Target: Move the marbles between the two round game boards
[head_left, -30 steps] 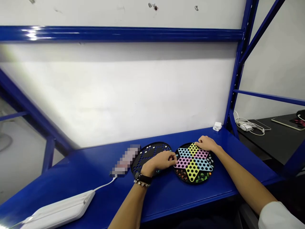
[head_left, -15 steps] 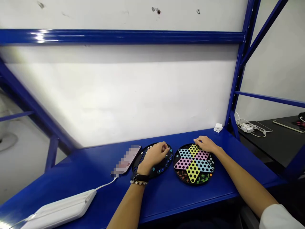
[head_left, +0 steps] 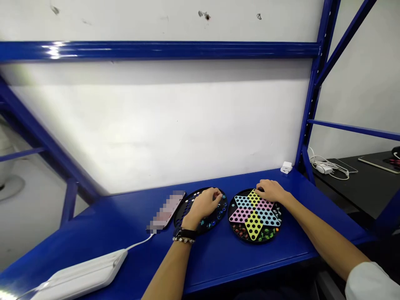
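The yellow, pink and pale-blue star board (head_left: 254, 211), black-holed, lies at three o'clock from the black tray (head_left: 212, 215). Left hand (head_left: 202, 203) over tray, right hand (head_left: 271, 191) at board's one o'clock; fingers curled, grip unclear.

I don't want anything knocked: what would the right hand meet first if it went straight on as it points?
Most likely the far yellow point of the Chinese checkers board, just ahead of the right hand; depth is unclear, so the hand may pass over it or be touching it.
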The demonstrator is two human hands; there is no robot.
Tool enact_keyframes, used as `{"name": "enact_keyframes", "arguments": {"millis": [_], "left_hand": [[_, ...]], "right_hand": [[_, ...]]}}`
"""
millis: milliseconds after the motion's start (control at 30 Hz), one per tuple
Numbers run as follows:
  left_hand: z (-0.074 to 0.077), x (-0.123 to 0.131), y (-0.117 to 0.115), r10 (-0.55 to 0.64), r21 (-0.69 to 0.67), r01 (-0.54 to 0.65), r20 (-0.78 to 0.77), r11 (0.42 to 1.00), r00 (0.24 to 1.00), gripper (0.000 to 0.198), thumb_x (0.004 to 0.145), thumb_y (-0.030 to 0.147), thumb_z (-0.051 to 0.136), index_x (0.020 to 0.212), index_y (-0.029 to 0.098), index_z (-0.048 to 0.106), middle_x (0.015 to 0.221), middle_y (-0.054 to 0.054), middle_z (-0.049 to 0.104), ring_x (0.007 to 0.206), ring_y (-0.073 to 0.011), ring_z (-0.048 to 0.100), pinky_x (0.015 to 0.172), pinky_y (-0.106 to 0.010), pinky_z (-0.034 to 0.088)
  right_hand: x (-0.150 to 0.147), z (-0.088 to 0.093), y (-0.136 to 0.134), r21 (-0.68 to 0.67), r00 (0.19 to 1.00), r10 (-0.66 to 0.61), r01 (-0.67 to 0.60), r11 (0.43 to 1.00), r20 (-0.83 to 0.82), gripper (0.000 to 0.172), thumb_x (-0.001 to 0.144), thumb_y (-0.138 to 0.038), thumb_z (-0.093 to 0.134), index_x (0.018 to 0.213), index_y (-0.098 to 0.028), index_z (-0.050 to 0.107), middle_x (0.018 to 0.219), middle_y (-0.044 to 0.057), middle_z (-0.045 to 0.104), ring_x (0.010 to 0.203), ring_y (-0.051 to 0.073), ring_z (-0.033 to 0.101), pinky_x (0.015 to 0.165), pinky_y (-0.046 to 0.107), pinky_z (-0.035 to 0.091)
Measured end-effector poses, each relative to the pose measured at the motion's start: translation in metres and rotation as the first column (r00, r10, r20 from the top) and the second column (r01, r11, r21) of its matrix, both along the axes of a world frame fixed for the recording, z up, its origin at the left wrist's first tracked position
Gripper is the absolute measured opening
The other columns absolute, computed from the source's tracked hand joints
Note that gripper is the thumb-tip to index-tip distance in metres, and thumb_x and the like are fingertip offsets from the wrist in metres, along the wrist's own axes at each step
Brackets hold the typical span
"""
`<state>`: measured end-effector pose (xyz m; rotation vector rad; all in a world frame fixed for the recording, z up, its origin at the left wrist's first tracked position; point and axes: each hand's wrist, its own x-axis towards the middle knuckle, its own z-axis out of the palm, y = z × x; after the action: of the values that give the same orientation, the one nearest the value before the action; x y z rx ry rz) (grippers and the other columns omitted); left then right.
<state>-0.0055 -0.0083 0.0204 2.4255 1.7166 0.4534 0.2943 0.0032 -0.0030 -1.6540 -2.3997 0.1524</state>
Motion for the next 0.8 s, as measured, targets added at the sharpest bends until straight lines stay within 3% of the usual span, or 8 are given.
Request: {"name": "enact_keyframes", "arguments": {"millis": [333, 800], "left_hand": [[0.0, 0.002, -0.001, -0.022, -0.007, 0.022, 0.024, 1.0, 0.999, 0.027, 0.092, 0.037, 0.043, 0.093, 0.022, 0.066, 0.098, -0.006, 0.07, 0.09, -0.0207, 0.063, 0.075, -0.029, 0.044], [-0.002, 0.004, 0.0, -0.052, -0.065, 0.053, 0.02, 0.996, 0.998, 0.026, 0.091, 0.039, 0.045, 0.09, 0.023, 0.066, 0.094, -0.004, 0.072, 0.087, -0.0211, 0.065, 0.073, -0.028, 0.044]], "right_hand": [[0.018, -0.01, -0.02, -0.06, 0.998, -0.067, 0.067, 0.996, 0.003, 0.032, 0.1, -0.039, 0.031, 0.099, -0.025, 0.06, 0.091, 0.003, 0.061, 0.074, 0.017, 0.057, 0.064, 0.026, 0.034], [0.016, -0.007, -0.017, -0.091, 0.995, -0.063, 0.07, 0.993, 0.076, 0.051, 0.102, -0.039, 0.029, 0.077, -0.019, 0.069, 0.094, 0.009, 0.07, 0.083, 0.021, 0.063, 0.067, 0.028, 0.036]]}}
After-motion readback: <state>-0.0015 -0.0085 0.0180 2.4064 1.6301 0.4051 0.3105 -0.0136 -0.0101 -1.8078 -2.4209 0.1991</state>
